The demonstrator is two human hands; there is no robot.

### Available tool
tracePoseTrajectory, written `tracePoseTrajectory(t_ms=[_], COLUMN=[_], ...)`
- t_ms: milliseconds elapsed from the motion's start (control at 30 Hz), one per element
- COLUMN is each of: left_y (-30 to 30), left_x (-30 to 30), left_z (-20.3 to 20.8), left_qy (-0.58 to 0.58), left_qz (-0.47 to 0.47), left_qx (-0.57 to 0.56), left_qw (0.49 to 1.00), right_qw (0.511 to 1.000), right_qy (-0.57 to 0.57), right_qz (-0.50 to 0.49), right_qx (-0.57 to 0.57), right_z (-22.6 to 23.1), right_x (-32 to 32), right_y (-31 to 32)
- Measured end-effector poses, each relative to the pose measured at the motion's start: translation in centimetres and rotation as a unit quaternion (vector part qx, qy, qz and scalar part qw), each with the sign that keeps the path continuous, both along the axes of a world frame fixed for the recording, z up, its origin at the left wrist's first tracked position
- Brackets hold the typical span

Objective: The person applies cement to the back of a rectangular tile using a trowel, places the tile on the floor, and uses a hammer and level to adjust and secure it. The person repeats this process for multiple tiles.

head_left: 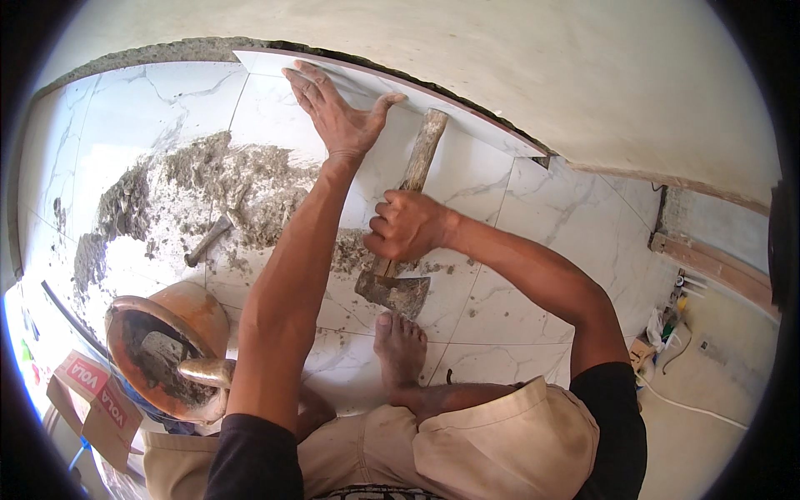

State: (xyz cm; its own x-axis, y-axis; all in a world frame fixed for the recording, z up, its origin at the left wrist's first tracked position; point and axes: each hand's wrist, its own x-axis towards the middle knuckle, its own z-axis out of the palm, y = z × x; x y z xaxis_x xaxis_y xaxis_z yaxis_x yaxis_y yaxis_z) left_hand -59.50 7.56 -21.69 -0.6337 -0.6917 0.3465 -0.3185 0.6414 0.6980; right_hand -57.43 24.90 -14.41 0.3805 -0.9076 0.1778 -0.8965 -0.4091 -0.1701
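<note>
My left hand (337,112) lies with its fingers spread against a white marble-patterned tile strip (479,118) that stands along the foot of the wall. It holds nothing. My right hand (408,225) is closed round the lower handle of a hatchet (425,148), just above its head. The worn wooden handle end points at the tile strip, very close to it; whether they touch I cannot tell. The hatchet's dark, mortar-stained blade hangs nearest to my bare foot (401,350). Grey wet mortar (200,171) is spread on the floor tiles left of my left forearm.
A small tool with a dark handle (207,242) lies in the mortar. An orange bucket (212,312) with a trowel (207,371) in it stands at lower left, beside a cardboard box (96,400). Small items and a white cable (696,408) lie at far right.
</note>
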Motion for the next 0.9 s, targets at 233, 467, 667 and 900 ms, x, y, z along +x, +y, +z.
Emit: tracePoseTrajectory(t_ms=[233, 467, 667, 900], left_y=[0.1, 0.1, 0.3, 0.3], left_x=[0.1, 0.2, 0.1, 0.1], left_z=[0.2, 0.3, 0.6, 1.1], left_qy=[-0.013, -0.002, -0.004, -0.018], left_qz=[-0.001, -0.002, -0.003, -0.001], left_qx=[0.018, 0.013, 0.027, 0.021], left_qw=[1.000, 1.000, 1.000, 1.000], right_qw=[1.000, 1.000, 0.998, 0.999], right_qy=[-0.002, 0.007, 0.014, 0.007], right_qz=[-0.005, 0.009, -0.023, -0.018], right_qx=[-0.019, -0.013, -0.060, -0.032], right_z=[0.5, 0.7, 0.3, 0.5], right_x=[-0.1, 0.8, -0.3, -0.2], right_y=[-0.8, -1.0, -1.8, -1.6])
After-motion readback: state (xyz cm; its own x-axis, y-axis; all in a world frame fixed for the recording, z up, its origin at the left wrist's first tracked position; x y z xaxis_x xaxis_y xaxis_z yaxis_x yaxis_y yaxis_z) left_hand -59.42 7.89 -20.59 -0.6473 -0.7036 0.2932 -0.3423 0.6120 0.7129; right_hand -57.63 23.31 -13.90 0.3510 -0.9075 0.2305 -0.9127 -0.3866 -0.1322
